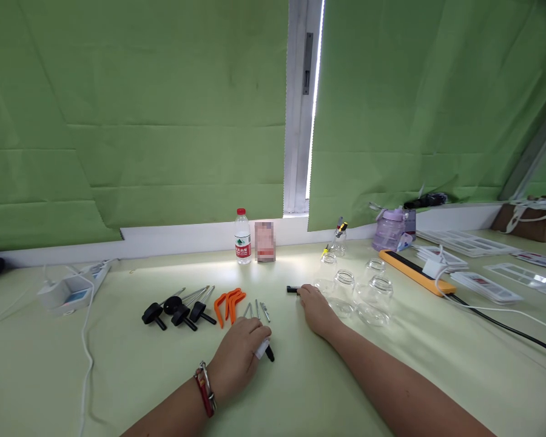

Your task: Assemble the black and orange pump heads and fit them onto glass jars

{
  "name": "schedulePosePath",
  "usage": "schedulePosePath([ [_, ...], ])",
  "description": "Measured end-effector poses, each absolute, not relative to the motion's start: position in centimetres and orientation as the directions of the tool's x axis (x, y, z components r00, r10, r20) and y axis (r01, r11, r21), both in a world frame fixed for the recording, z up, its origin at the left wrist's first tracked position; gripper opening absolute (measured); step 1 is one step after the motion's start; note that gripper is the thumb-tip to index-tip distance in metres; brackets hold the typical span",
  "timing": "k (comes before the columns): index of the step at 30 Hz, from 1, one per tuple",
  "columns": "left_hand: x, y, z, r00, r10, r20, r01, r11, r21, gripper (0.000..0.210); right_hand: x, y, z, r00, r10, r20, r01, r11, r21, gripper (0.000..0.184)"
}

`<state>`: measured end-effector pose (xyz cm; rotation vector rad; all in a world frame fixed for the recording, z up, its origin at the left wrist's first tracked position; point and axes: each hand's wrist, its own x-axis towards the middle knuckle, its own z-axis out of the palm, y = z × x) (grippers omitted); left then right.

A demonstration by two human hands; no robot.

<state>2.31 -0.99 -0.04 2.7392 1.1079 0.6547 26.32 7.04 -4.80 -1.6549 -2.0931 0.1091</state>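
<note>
We had the marker [261, 349] in our left hand [242, 351], fingers curled around it, just above the near middle of the desk [291, 394]. We judged it light, stiff and smooth, best held mid-barrel. Our right hand [317, 308] touched a small black tool [293, 289]; we couldn't tell how firmly. To the right stood clear jars [344, 296], fragile-looking, with no visible contents; a far jar [340, 246] held a yellow-and-black tool [343, 228].
</note>
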Motion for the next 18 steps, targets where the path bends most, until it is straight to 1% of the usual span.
schedulePosePath([
  [2, 2.3, -0.9, 0.0, 0.660, 0.661, 0.356, 0.637, -0.744, 0.200, 0.027, 26.3, 7.0, -4.8, -0.162, 0.940, 0.300, 0.904, 0.263, -0.336, 0.033],
  [5, 2.3, -0.9, -0.1, 0.678, 0.635, 0.371, 0.625, -0.763, 0.163, 0.023, 26.3, 6.9, -4.7, -0.167, 0.941, 0.294, 0.909, 0.262, -0.323, 0.032],
  [12, 2.3, -0.9, -0.4, 0.662, 0.638, 0.394, 0.598, -0.766, 0.237, 0.021, 26.0, 6.3, -4.1, -0.234, 0.933, 0.275, 0.900, 0.315, -0.302, 0.030],
  [18, 2.3, -1.0, -0.3, 0.662, 0.637, 0.395, 0.582, -0.769, 0.263, 0.021, 25.2, 5.4, -3.6, -0.316, 0.910, 0.271, 0.867, 0.392, -0.308, 0.032],
])
